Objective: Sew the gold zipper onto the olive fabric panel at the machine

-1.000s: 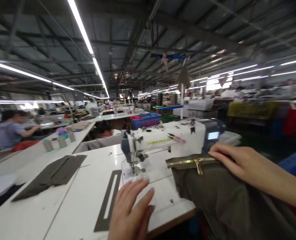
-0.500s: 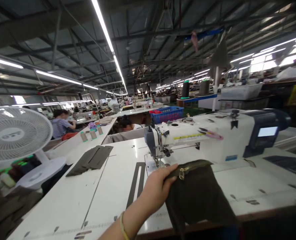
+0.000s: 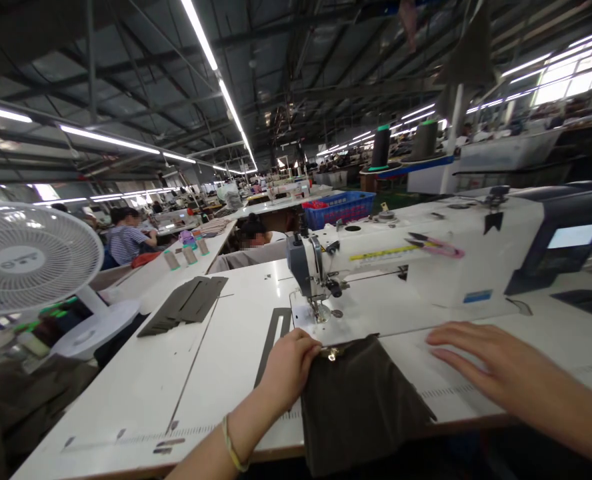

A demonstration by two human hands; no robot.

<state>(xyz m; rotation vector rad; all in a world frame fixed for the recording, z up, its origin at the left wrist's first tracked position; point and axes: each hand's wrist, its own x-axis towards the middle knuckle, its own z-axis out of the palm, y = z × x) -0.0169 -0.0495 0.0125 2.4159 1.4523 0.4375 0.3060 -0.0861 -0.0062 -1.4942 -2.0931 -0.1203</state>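
My left hand (image 3: 290, 363), with a yellow band at the wrist, pinches the upper left corner of a dark cloth piece (image 3: 361, 400). A brass zipper pull (image 3: 333, 355) shows on the cloth's top edge. The cloth lies on the white table (image 3: 186, 393) and hangs over its front edge. My right hand (image 3: 481, 353) is held to the right of the cloth, apart from it, fingers spread and holding nothing. Just beyond the cloth stands the sewing machine's needle and foot (image 3: 320, 310). A dark strip with a slot (image 3: 271, 340) lies left of the needle.
Flat dark pieces (image 3: 189, 307) lie stacked on the table's left. A white fan (image 3: 36, 260) stands at far left. Pink-handled snips (image 3: 443, 248) rest on the sewing machine (image 3: 476, 267). Behind are a blue basket (image 3: 341, 208), thread cones (image 3: 189, 254) and two seated people.
My left hand has drawn the cloth left and lower, laying its top edge near the needle. My right hand has come into view at the right. The camera has shifted slightly.
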